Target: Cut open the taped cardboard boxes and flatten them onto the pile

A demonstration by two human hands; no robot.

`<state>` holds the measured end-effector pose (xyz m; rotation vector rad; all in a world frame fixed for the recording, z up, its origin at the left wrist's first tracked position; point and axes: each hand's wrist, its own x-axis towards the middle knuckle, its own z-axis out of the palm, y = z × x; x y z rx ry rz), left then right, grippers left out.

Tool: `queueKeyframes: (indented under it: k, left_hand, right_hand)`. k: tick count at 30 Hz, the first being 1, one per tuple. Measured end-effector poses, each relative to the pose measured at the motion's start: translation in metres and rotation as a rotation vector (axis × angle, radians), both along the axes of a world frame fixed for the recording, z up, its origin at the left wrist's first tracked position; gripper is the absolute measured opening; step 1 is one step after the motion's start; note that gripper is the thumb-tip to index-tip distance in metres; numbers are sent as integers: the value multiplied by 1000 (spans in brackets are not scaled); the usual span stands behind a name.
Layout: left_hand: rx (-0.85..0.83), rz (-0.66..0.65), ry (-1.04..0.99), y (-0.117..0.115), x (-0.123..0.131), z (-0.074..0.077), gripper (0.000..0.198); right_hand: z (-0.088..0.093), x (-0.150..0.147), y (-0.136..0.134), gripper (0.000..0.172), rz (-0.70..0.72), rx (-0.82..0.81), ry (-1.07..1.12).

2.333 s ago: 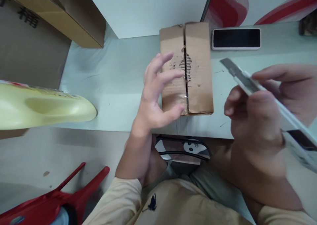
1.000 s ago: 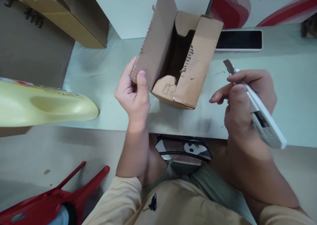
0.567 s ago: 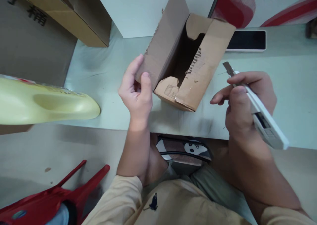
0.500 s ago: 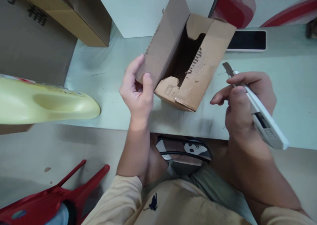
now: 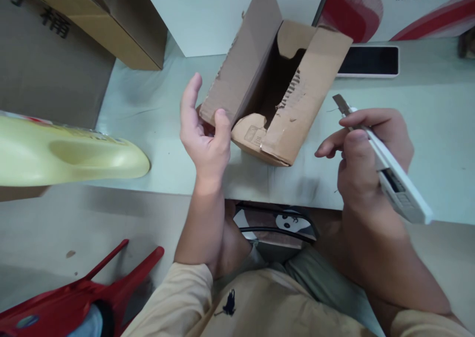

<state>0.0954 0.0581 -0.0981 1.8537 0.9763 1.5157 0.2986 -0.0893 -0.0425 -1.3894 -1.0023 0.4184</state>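
Observation:
A small brown cardboard box (image 5: pixel 297 94) stands tilted on the pale table (image 5: pixel 148 109), its flaps open and its torn inner edge showing. My left hand (image 5: pixel 204 139) grips the lower corner of the box's left flap, thumb on the front and fingers behind, with the index finger raised straight up. My right hand (image 5: pixel 367 149), to the right of the box and apart from it, is closed round a white utility knife (image 5: pixel 397 188). The knife's bare blade (image 5: pixel 339 103) points up and left toward the box.
A dark phone (image 5: pixel 369 60) lies behind the box. A pale yellow plastic object (image 5: pixel 74 154) juts in from the left. Big cardboard cartons (image 5: pixel 96 25) stand at the back left, a red-and-white carton (image 5: pixel 371 5) at the back right. A red stool (image 5: pixel 92 292) sits low left.
The box, flat and shut earlier, now stands tilted with its flaps open and my left hand on its left flap. In the last half second my left index finger lifted away from the flap.

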Motion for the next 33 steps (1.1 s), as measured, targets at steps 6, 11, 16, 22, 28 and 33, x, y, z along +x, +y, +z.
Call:
queueKeyframes:
  k: [6,11,16,22,28,33]
  left_hand:
    - [39,75,58,-6,4,6,59]
    - [41,59,45,-4,4,3,50]
    - [90,50,30,-3,4,2,45]
    - [117,60,1,-5,8,4,43]
    - [60,72,7,-8,9,6,42]
    - [103,22,24,-6,7,7,39]
  right_hand:
    - [-6,1,1,28,-12,19,-46]
    - [-7,1,1,24,-1,11,-48]
    - [-6,1,1,26,-3,3,-54]
    - [-5,0,2,28,-21,-20,-65]
    - [-5,0,4,25,-17,-4,-69]
    - [-4,-2,2,23,-21,-26,-63]
